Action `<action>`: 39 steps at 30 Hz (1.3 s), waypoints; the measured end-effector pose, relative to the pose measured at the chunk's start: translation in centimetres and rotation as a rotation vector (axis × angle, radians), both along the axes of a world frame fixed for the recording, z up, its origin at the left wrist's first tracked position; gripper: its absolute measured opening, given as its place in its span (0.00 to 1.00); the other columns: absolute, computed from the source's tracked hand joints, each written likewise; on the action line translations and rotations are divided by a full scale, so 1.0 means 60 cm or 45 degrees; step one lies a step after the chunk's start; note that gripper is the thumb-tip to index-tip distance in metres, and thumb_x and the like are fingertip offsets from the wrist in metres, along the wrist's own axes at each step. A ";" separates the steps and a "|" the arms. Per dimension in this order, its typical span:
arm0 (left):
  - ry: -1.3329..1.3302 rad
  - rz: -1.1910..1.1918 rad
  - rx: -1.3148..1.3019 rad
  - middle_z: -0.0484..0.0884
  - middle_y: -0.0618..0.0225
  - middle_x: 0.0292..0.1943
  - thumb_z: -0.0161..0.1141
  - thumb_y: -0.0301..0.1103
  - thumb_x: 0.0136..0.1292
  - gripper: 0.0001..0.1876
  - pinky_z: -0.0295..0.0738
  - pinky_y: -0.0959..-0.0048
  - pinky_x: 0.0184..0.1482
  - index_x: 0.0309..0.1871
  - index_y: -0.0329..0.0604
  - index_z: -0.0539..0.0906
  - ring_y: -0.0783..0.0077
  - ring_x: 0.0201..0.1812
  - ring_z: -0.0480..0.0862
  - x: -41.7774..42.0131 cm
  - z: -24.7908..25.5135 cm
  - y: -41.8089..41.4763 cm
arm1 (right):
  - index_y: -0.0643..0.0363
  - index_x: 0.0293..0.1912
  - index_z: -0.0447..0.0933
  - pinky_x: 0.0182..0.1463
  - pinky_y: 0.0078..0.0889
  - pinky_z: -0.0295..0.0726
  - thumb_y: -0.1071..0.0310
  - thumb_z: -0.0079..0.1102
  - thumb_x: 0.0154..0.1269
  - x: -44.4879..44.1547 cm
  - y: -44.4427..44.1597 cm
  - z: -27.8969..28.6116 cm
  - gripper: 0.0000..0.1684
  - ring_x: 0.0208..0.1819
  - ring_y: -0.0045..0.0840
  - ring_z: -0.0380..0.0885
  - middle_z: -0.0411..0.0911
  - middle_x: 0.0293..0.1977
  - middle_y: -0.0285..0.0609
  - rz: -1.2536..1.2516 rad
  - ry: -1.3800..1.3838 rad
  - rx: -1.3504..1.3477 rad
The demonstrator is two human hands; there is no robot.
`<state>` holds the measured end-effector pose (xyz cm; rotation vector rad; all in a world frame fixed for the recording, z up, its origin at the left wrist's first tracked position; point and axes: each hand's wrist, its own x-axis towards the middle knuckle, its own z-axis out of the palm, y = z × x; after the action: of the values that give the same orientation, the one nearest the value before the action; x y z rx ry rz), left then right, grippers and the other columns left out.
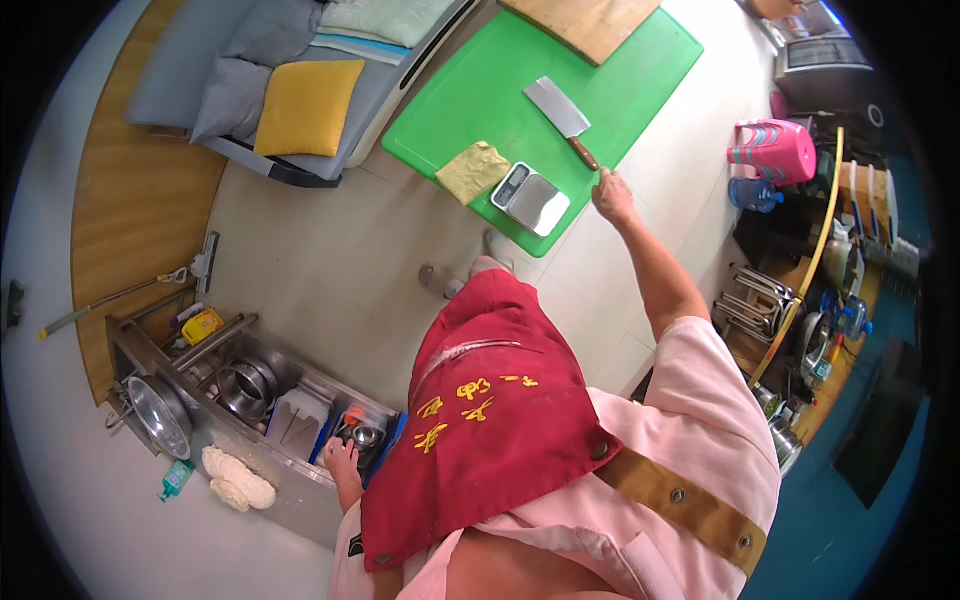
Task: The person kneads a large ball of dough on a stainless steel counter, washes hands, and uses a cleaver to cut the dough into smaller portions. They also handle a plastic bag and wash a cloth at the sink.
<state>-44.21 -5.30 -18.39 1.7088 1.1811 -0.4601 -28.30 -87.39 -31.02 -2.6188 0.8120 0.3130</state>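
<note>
My right hand (613, 196), fingers curled, is at the butt of the wooden handle of a cleaver (559, 106); whether it grips the handle cannot be made out. The cleaver lies flat on a green cutting board (465, 97). Nearer to me on that board are a digital kitchen scale (534, 201) with a steel plate and a folded yellowish cloth (472, 172). Low on the left, my left hand (342, 456) has its fingers apart and nothing visible in them. It is beside small steel bowls (365, 436) in a blue-edged bin at the steel counter.
A wooden board (589, 22) lies on the green board's far end. Left stand a grey sofa (247, 172) and a squeegee mop (202, 262). Dough (238, 480) and a steel basin (159, 416) are by the counter (300, 487). Right are pink stools (780, 154) and a water bottle (752, 195).
</note>
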 end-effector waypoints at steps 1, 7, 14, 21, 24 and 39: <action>0.075 -0.054 0.060 0.78 0.66 0.50 0.56 0.42 0.72 0.18 0.75 0.66 0.51 0.58 0.43 0.73 0.61 0.52 0.84 0.058 0.036 -0.048 | 0.61 0.52 0.67 0.52 0.59 0.76 0.66 0.50 0.64 0.008 -0.010 -0.001 0.17 0.49 0.57 0.76 0.75 0.43 0.64 -0.044 -0.025 -0.004; 0.324 0.357 0.277 0.79 0.66 0.47 0.59 0.39 0.68 0.20 0.76 0.69 0.34 0.60 0.46 0.74 0.67 0.40 0.85 -0.049 0.135 -0.052 | 0.62 0.51 0.71 0.54 0.56 0.74 0.69 0.43 0.67 0.151 -0.073 -0.233 0.15 0.49 0.54 0.76 0.76 0.42 0.61 0.208 0.127 -0.081; 0.456 0.357 0.557 0.82 0.67 0.35 0.54 0.40 0.70 0.14 0.80 0.73 0.34 0.50 0.42 0.82 0.72 0.36 0.86 -0.112 0.250 -0.186 | 0.54 0.66 0.71 0.68 0.45 0.69 0.61 0.47 0.73 0.141 -0.163 -0.367 0.25 0.65 0.48 0.69 0.58 0.73 0.57 0.394 0.348 -0.156; 0.542 0.397 0.529 0.82 0.66 0.33 0.54 0.41 0.71 0.15 0.78 0.73 0.28 0.49 0.40 0.82 0.71 0.33 0.87 -0.122 0.276 -0.195 | 0.60 0.66 0.61 0.55 0.54 0.77 0.62 0.39 0.70 0.248 -0.094 -0.245 0.27 0.52 0.55 0.78 0.77 0.51 0.63 0.092 0.458 -0.030; 0.615 0.359 0.504 0.82 0.67 0.35 0.54 0.41 0.71 0.15 0.79 0.74 0.29 0.51 0.40 0.82 0.70 0.34 0.87 -0.148 0.254 -0.154 | 0.61 0.60 0.64 0.53 0.55 0.77 0.59 0.46 0.64 0.230 -0.072 -0.230 0.27 0.51 0.55 0.78 0.77 0.48 0.63 0.190 0.384 -0.209; -0.196 0.423 -0.288 0.81 0.64 0.47 0.55 0.38 0.71 0.15 0.77 0.65 0.47 0.56 0.42 0.79 0.64 0.48 0.83 0.168 -0.060 0.244 | 0.63 0.38 0.84 0.51 0.48 0.82 0.62 0.57 0.53 0.426 0.473 0.316 0.18 0.47 0.49 0.83 0.83 0.42 0.58 0.481 0.257 -0.188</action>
<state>-34.10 9.33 -21.99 1.3003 1.2215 -0.2428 -2.76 -59.03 -12.05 -2.9079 0.4049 0.6514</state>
